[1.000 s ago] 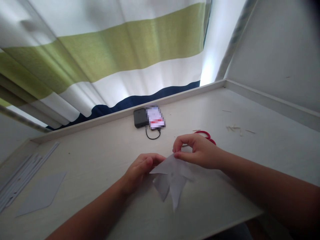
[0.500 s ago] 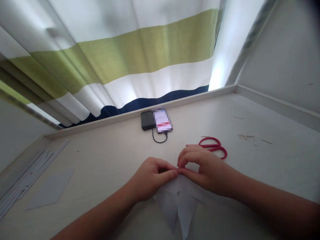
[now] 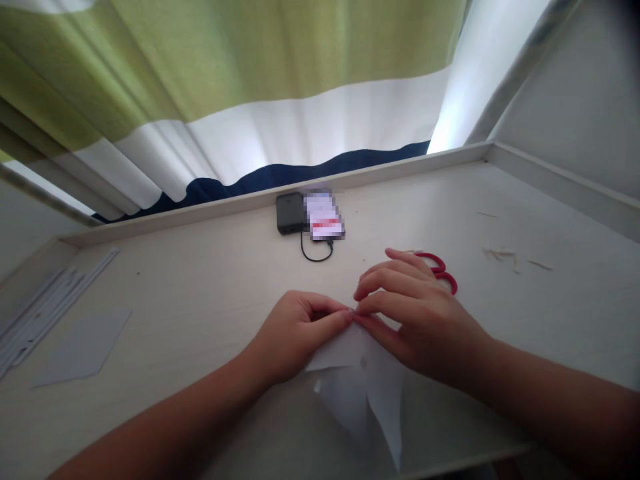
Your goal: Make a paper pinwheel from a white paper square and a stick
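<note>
A folded piece of white paper (image 3: 360, 390) lies on the pale wooden desk (image 3: 200, 293), its pointed flaps reaching toward the near edge. My left hand (image 3: 300, 333) is curled, thumb and forefinger pinching the paper's top corner. My right hand (image 3: 415, 313) meets it at the same corner, thumb and forefinger pressed on the paper, the other fingers stretched out above. Both forearms come in from the bottom of the view.
Red-handled scissors (image 3: 443, 270) lie just behind my right hand. A dark power bank (image 3: 290, 213) with a cable and a small card sits near the back ledge. A grey paper sheet (image 3: 80, 347) and white strips (image 3: 45, 310) lie at the left. A striped curtain hangs behind.
My hands have come together at the paper's top corner, which now lies pressed flat on the desk. My right fingers have stretched out. The camera has tipped slightly.
</note>
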`<move>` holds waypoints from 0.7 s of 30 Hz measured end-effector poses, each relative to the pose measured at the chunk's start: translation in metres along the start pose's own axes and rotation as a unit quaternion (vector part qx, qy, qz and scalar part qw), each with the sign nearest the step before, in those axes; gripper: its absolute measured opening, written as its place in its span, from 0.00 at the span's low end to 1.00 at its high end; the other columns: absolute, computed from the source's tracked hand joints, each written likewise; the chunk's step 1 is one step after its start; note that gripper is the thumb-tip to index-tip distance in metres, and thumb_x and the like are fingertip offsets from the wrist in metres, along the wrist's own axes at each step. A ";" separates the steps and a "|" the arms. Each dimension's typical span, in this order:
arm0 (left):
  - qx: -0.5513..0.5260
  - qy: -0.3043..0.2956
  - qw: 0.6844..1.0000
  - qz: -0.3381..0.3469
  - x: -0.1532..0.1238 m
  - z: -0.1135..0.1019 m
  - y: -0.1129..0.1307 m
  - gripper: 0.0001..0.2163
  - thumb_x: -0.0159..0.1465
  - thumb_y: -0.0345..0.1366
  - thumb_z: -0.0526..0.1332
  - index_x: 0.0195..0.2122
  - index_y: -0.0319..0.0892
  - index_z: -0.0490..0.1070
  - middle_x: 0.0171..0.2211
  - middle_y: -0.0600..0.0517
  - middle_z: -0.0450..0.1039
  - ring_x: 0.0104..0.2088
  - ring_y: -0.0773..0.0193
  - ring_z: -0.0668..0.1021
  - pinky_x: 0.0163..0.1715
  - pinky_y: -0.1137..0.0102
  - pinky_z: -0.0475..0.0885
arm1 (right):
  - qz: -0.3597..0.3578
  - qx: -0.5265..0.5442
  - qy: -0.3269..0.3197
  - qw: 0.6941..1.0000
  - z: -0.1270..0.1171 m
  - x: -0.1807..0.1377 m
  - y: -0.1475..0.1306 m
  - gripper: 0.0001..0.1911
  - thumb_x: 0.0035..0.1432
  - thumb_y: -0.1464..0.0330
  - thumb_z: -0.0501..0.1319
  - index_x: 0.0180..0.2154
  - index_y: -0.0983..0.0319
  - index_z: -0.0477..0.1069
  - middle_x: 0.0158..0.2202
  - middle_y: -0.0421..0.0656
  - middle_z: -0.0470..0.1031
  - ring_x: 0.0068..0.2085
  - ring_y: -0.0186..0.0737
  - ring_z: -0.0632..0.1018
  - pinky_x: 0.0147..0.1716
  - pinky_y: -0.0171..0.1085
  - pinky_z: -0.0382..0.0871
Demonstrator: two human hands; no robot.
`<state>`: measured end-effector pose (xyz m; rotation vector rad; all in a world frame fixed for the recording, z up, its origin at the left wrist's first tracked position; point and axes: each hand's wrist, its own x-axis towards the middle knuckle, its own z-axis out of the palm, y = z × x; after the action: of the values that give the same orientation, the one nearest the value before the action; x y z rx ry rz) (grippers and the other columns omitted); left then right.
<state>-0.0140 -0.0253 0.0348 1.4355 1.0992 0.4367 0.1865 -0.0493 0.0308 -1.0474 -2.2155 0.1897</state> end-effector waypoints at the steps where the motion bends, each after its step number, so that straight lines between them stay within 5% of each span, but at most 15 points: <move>1: 0.000 0.002 1.000 0.000 0.000 -0.001 0.000 0.10 0.60 0.42 0.64 0.37 0.43 0.80 0.30 0.52 0.79 0.29 0.67 0.74 0.28 0.75 0.66 | -0.009 -0.003 -0.002 1.000 -0.001 0.000 0.000 0.04 0.58 0.72 0.61 0.30 0.60 0.73 0.35 0.39 0.76 0.40 0.37 0.73 0.60 0.49 0.53; 21: -0.067 -0.039 0.997 -0.001 0.002 -0.002 -0.004 0.08 0.58 0.40 0.66 0.34 0.41 0.79 0.29 0.52 0.79 0.29 0.69 0.78 0.27 0.78 0.70 | -0.025 0.006 -0.042 0.999 -0.005 -0.001 0.001 0.04 0.57 0.72 0.60 0.34 0.61 0.74 0.41 0.42 0.75 0.47 0.40 0.73 0.62 0.49 0.53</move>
<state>-0.0160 -0.0235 0.0314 1.3232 0.9911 0.4413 0.1907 -0.0503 0.0343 -0.9929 -2.3111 0.2292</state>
